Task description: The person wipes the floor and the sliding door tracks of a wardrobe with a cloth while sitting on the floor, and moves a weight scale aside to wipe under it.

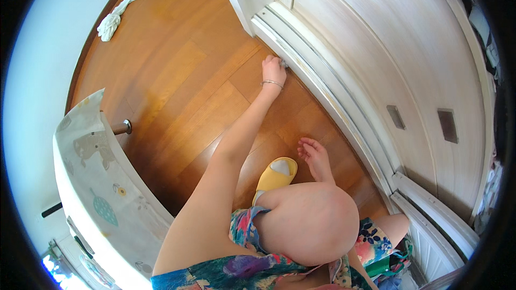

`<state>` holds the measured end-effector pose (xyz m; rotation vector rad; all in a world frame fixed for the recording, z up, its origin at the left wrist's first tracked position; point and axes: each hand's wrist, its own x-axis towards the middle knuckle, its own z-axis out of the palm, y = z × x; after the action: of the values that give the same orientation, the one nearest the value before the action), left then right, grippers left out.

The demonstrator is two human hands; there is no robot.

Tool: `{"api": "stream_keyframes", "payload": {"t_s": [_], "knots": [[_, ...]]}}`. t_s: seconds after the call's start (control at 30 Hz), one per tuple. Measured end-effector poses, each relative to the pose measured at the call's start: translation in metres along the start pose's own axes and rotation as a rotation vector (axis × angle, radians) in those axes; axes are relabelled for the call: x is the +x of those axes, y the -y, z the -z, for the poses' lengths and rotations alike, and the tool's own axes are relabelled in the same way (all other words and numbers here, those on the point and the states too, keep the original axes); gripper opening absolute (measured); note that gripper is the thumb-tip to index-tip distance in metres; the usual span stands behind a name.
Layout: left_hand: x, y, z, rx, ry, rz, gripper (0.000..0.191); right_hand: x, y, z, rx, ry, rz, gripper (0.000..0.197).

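My left hand (274,71), with a bangle at the wrist, reaches down to the foot of the wardrobe's white base rail (322,84). Its fingers are closed around a small greyish-white cloth or wipe (284,64), mostly hidden by the hand, against the rail's lower edge. My right hand (315,158) hangs over the wood floor (209,84) beside my raised knee, fingers loosely curled and apart, holding nothing. Just left of it is a yellow slipper (268,177) on my foot. Above the rail stand pale sliding wardrobe doors (363,48) with recessed metal handles.
A crumpled white cloth (109,26) lies on the floor by the far wall. At the left stands a table with a patterned cover (100,169) and a round leg (121,127). Slatted white panels (431,229) and colourful items are at the lower right.
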<state>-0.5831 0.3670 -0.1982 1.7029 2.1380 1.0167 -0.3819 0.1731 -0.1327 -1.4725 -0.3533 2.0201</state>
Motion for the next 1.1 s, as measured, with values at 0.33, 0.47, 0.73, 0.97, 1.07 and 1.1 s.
{"api": "stream_keyframes", "payload": {"t_s": [0.33,0.47,0.73,0.97,1.07,1.1], "knots": [[0.111,-0.029,0.088,0.064,-0.312,-0.455,0.006,-0.011,-0.010,0.028,0.012,-0.032,0.012,0.021],[0.140,-0.033,0.073,0.570,0.131,-0.374,0.013,-0.010,-0.011,0.024,-0.003,0.017,0.033,0.020],[0.153,-0.053,0.075,0.701,0.303,-0.420,0.014,-0.009,-0.016,0.015,-0.036,0.023,0.001,0.017],[0.106,-0.003,0.153,-0.463,0.158,0.145,0.021,-0.013,-0.017,0.019,0.008,0.004,0.009,0.017],[0.097,0.009,0.159,-0.413,0.038,0.171,0.019,-0.013,-0.009,0.026,0.006,-0.012,0.014,0.016],[0.097,0.010,0.157,-0.449,0.041,0.167,0.019,-0.013,-0.009,0.026,0.007,-0.009,0.013,0.016]]}}
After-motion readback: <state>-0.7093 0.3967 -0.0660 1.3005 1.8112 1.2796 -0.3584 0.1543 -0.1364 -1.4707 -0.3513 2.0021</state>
